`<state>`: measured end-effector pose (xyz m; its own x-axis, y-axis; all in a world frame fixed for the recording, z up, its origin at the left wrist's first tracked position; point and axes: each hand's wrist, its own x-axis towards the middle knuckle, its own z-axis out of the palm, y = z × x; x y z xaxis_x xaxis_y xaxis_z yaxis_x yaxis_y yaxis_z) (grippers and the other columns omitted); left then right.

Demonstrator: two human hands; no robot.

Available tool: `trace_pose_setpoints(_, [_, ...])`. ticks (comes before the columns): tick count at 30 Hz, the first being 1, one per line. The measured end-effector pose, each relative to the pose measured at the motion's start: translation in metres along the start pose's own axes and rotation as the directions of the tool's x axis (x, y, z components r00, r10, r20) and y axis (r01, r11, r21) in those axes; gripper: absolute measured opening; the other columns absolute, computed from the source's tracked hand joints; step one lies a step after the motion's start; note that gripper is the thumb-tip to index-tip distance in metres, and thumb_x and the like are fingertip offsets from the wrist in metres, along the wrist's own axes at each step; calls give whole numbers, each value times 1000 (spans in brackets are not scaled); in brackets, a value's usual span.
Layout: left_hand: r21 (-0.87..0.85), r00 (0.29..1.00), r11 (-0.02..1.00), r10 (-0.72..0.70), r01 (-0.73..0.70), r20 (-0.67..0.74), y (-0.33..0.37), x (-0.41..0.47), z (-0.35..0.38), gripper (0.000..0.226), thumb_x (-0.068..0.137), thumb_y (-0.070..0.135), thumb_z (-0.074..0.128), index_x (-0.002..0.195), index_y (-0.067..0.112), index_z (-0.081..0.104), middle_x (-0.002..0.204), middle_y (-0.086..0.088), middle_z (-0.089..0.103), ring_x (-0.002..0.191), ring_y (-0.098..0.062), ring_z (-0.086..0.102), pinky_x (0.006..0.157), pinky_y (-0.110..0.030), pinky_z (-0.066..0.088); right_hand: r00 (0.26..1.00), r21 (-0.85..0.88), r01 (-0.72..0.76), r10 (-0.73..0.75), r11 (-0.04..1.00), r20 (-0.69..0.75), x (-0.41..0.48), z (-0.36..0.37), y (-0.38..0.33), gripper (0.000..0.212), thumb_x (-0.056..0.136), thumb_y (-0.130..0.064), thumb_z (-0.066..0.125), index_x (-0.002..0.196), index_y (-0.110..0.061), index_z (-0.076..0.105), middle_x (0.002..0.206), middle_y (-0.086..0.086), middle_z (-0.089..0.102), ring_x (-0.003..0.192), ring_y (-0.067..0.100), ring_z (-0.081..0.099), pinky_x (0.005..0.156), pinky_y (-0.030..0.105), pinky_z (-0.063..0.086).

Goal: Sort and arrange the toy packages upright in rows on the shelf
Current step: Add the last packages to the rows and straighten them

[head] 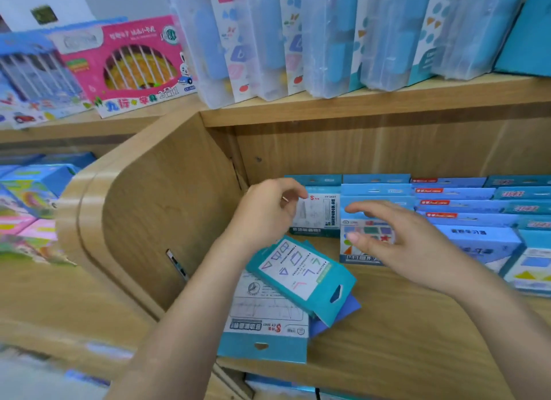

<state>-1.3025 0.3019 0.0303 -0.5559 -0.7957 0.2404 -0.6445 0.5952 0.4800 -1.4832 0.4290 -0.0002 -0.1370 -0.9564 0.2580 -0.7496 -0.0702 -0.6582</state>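
Note:
On the wooden shelf [402, 325], rows of blue toy packages [465, 204] stand upright at the back right. My left hand [265, 213] pinches the top left corner of an upright white-and-teal package [319, 218] at the left end of the rows. My right hand [399, 241] hovers with its fingers spread just in front of an upright package with coloured shapes [368, 235]. In front of them, loose packages lie flat in a pile: a teal one with line shapes [301, 276] on top, a white one [265, 316] beneath it and a blue one [343, 314] under both.
The curved wooden side panel [155, 209] closes the shelf on the left. The upper shelf [357, 104] holds clear plastic packs [268, 42] and a pink toy box [131, 63]. More colourful boxes [32, 197] sit in the left bay. Tilted blue boxes [483, 244] stand at the right.

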Motion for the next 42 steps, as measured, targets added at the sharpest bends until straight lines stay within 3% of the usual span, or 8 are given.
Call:
trace_pose_setpoints(5, [-2,999,1000,-27,27,46,-10,-69,-5,23,93,14,54,104,30,66,104,20,63,99,0,56,83,-22,51,975,-72,-61,75,996,207,-18,20,-19,73,73,-70,48,139,-44,32,139,-24,34,128,-5,28,107,22,27])
trace_pose_setpoints(10, [108,998,994,0,-7,67,-35,-119,20,40,86,30,64,126,30,55,134,13,48,124,-5,40,98,-8,23,966,-340,-6,93,940,240,-26,56,-35,90,70,-81,46,142,-48,3,148,-13,18,136,12,23,106,42,27])
trace_pose_setpoints(14, [82,998,996,10,-15,60,-42,-141,33,64,80,49,66,137,33,41,149,12,27,135,-8,24,106,-15,18,970,-336,-66,139,939,199,-26,80,-35,93,69,-73,56,144,-44,8,145,-5,24,133,18,32,104,41,36])
trace_pose_setpoints(21, [66,997,998,-11,5,82,-45,-147,33,84,83,56,57,141,53,-4,156,23,-3,140,-5,20,108,-26,33,942,169,-332,336,928,6,-22,62,-33,46,69,-42,76,112,-36,62,108,-9,60,95,3,58,79,23,44])
trace_pose_setpoints(25, [37,995,999,-37,34,92,-49,-150,34,76,86,58,53,144,48,6,155,21,10,141,-3,16,111,-22,26,785,729,-521,586,445,203,-34,26,-22,27,76,-34,66,99,-19,69,98,13,72,78,24,70,62,32,54])
trace_pose_setpoints(32, [79,998,997,-8,2,69,-43,-144,33,58,86,48,59,139,35,40,148,18,33,134,-3,29,105,-17,25,742,795,-573,537,197,402,-60,9,-7,58,64,-49,60,109,-13,67,96,21,69,70,34,67,51,29,53])
trace_pose_setpoints(37, [11,952,991,132,-134,-277,-27,-133,29,37,84,22,59,120,26,58,125,14,53,115,-4,45,100,-11,30,747,810,-556,540,188,387,-74,4,-2,59,66,-50,59,111,-11,67,95,21,69,70,33,67,50,29,53])
trace_pose_setpoints(42, [11,898,959,270,-284,-346,7,-114,26,76,73,3,74,137,25,40,146,-4,36,131,-23,37,109,-11,18,772,817,-524,540,241,336,-88,-11,-2,55,68,-48,59,109,-11,67,96,22,69,71,33,67,52,30,53])
